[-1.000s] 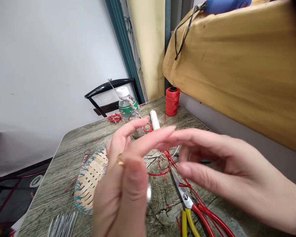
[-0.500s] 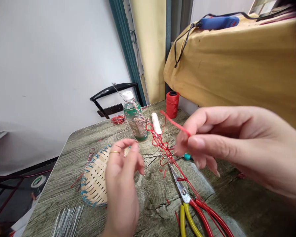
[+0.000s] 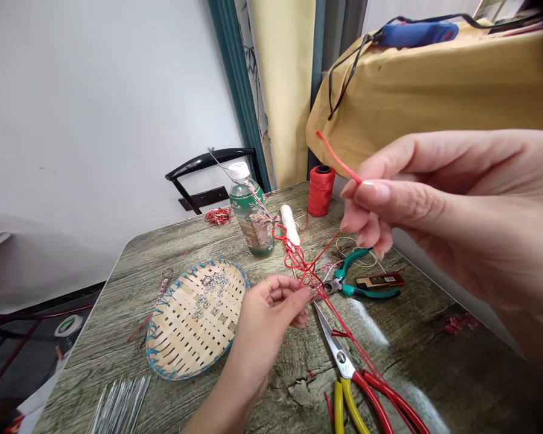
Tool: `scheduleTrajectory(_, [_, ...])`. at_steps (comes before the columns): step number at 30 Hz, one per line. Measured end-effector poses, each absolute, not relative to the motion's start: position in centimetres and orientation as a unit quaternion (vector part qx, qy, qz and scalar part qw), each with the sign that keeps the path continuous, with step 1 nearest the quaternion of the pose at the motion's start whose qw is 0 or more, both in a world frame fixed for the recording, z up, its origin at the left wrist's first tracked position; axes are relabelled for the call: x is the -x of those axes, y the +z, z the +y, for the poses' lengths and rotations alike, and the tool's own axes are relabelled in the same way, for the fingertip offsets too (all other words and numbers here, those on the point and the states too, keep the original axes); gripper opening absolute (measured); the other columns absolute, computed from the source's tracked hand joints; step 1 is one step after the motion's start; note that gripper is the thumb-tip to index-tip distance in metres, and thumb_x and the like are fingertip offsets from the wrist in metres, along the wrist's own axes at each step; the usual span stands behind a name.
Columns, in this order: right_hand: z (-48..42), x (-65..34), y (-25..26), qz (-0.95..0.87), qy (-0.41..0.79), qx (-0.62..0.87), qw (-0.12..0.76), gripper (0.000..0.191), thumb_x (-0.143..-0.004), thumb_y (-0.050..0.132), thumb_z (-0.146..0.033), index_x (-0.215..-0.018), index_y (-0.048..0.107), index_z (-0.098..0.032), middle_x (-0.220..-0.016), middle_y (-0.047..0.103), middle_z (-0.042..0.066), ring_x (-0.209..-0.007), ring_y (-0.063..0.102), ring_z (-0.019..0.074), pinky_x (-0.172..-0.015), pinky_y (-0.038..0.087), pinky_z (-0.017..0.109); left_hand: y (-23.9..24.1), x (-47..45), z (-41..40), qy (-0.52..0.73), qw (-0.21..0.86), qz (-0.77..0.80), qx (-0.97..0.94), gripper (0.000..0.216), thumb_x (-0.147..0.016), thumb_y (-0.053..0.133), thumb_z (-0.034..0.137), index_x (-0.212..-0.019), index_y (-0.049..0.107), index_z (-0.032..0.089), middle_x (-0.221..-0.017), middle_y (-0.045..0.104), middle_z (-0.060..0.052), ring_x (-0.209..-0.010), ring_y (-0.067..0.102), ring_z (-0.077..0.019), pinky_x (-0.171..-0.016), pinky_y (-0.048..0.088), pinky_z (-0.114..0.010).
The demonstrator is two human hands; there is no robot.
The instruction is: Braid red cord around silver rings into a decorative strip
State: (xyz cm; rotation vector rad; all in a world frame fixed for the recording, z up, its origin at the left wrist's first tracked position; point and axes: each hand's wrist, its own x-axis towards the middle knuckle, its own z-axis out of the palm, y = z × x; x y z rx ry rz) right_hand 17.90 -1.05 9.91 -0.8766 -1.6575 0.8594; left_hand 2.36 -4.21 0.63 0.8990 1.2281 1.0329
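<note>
My right hand [image 3: 438,199], raised at the right, pinches a thin red cord [image 3: 338,158] between thumb and forefinger, its free end sticking out to the upper left. Lower down, my left hand [image 3: 271,310] has thumb and fingers closed on the red cord where the knotted strands pass. That tangle of looped strands is tied to a green-labelled bottle [image 3: 248,220] and runs down to the lower right. Below the left fingertips lie scissors [image 3: 341,357] with red handles, some strands crossing over them. Teal-handled pliers [image 3: 350,265] rest to their right.
A woven bamboo tray [image 3: 185,337] holding several small silvery beads lies at left, with thin metal rods [image 3: 120,404] in front. A red thread spool [image 3: 321,191] and a white thread roll [image 3: 289,226] stand farther back. Yellow handles [image 3: 350,407] show at the front edge.
My right hand has risen with the cord end. My left hand has moved right from over the tray and closed on the red cord, uncovering the beads.
</note>
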Motion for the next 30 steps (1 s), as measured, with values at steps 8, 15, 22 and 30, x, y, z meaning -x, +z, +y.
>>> scheduleTrajectory(8, [-0.2, -18.1, 7.0, -0.838, 0.129, 0.422, 0.321, 0.008, -0.076, 0.059, -0.019, -0.072, 0.066, -0.019, -0.056, 0.055, -0.004, -0.048, 0.045, 0.0071, -0.045, 0.034, 0.02, -0.3, -1.4, -3.5, 0.501, 0.568, 0.537, -0.372, 0.017, -0.079, 0.055, 0.029, -0.089, 0.053, 0.015, -0.051, 0.05, 0.005, -0.046, 0.044, -0.0077, -0.046, 0.038, -0.019])
scheduleTrajectory(15, [-0.2, -16.9, 5.3, -0.874, 0.032, 0.441, 0.2, 0.013, -0.078, 0.051, -0.018, -0.075, 0.063, -0.019, -0.064, 0.054, -0.001, -0.053, 0.046, 0.0105, -0.052, 0.032, 0.023, -0.2, -1.9, -3.4, 0.537, 0.527, 0.524, -0.399, 0.018, -0.085, 0.046, 0.033, -0.086, 0.052, 0.016, -0.055, 0.05, 0.004, -0.05, 0.046, -0.009, -0.049, 0.041, -0.02])
scheduleTrajectory(22, [0.0, -16.0, 5.1, -0.878, -0.024, 0.456, 0.141, 0.016, -0.075, 0.051, -0.02, -0.06, 0.049, -0.017, -0.061, 0.051, -0.001, -0.051, 0.044, 0.01, -0.048, 0.024, 0.025, -0.1, -2.5, -3.4, 0.53, 0.492, 0.55, -0.418, 0.014, -0.082, 0.052, 0.025, -0.095, 0.052, 0.02, -0.051, 0.052, 0.006, -0.048, 0.048, -0.0091, -0.049, 0.04, -0.019])
scheduleTrajectory(30, [0.1, -16.0, 5.1, -0.887, 0.013, 0.425, 0.179, 0.016, -0.082, 0.049, -0.022, -0.074, 0.061, -0.018, -0.07, 0.057, 0.002, -0.06, 0.053, 0.0124, -0.051, 0.029, 0.023, -0.4, -2.3, -3.3, 0.537, 0.47, 0.557, -0.425, 0.013, -0.079, 0.056, 0.025, -0.087, 0.063, 0.017, -0.053, 0.053, 0.005, -0.05, 0.048, -0.0086, -0.049, 0.04, -0.019])
